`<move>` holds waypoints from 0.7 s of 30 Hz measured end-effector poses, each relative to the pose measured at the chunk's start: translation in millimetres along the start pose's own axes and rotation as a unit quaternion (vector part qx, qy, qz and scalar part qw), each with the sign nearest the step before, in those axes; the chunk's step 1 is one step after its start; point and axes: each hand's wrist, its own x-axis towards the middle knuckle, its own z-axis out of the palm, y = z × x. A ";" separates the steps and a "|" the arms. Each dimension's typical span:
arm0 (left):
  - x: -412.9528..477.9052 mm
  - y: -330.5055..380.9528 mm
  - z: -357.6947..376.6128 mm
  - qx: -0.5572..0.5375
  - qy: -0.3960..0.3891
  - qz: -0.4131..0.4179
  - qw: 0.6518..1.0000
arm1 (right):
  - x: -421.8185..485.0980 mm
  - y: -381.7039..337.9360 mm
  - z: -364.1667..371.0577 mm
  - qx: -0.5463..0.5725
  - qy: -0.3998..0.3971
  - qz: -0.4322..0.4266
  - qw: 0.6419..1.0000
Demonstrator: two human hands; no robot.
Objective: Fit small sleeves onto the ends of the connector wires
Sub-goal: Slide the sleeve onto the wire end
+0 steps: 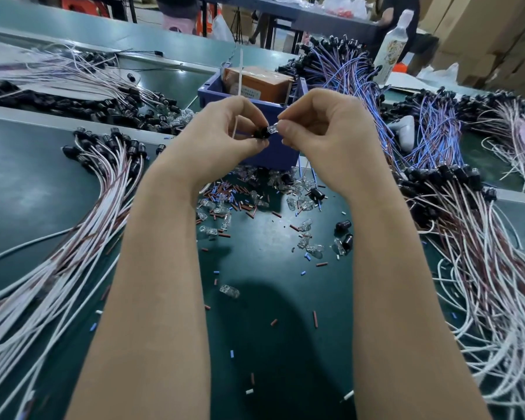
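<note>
The left hand point(225, 131), pinching a connector point(260, 134), and the right hand point(325, 128), pinching a small bulb point(272, 128), are hovering just before the bin point(276, 156). A carton point(261, 83) is sitting in the bin. On the table point(28, 192), loose sleeves point(225, 192) and loose bulbs point(291, 204) are lying at 6 o'clock from the bin. The left wire bundle point(88, 207) is spreading at 9 o'clock, the right wire bundle point(482, 253) at 3 o'clock; a bottle point(391, 47) is standing at 1 o'clock.

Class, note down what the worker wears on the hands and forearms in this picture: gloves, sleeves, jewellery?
Nothing shows. The left hand and right hand are bare: no gloves or rings. The left forearm and right forearm are bare too: no sleeve, watch or band in view.
</note>
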 end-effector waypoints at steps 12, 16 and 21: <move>1.9 0.9 6.5 0.094 -0.023 0.048 0.994 | 1.0 7.2 -5.2 -0.057 -0.018 0.039 0.997; 1.9 -1.7 9.2 0.088 -0.059 0.036 0.994 | 0.2 14.1 -7.2 -0.049 -0.038 0.056 0.997; 3.1 -3.7 10.6 0.086 -0.065 0.044 0.993 | -1.8 20.9 -6.9 0.030 -0.066 0.086 0.994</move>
